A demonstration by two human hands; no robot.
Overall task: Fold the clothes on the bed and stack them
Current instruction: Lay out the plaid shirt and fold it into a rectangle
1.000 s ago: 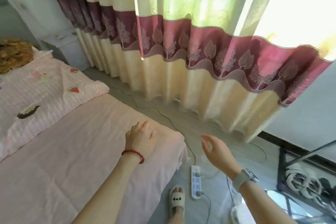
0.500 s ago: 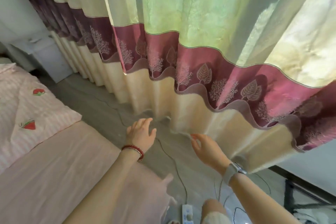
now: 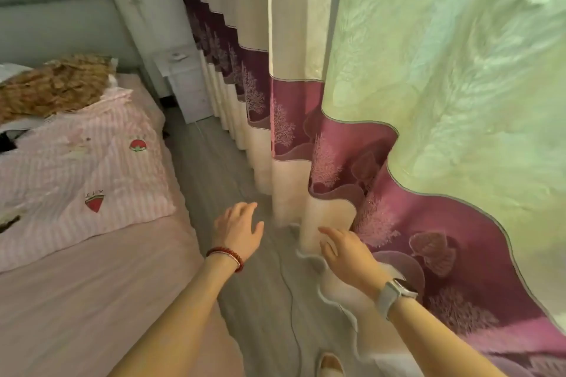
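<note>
Both arms have swung along the bed (image 3: 92, 300) toward the pillow (image 3: 76, 168), left hand (image 3: 240, 231) and right hand (image 3: 344, 249) loose, holding nothing, probably going for clothes.

Clothes heaped at the far end of the bed, none folded

A brown, tan-flecked garment (image 3: 52, 86) lies crumpled in a loose heap well beyond and to the left of the left hand (image 3: 239, 231), apart from both hands. Just below that heap's left edge a bit of black fabric (image 3: 7, 141) pokes out, mostly cut off by the frame's edge. What kind of garments these are cannot be told.
</note>
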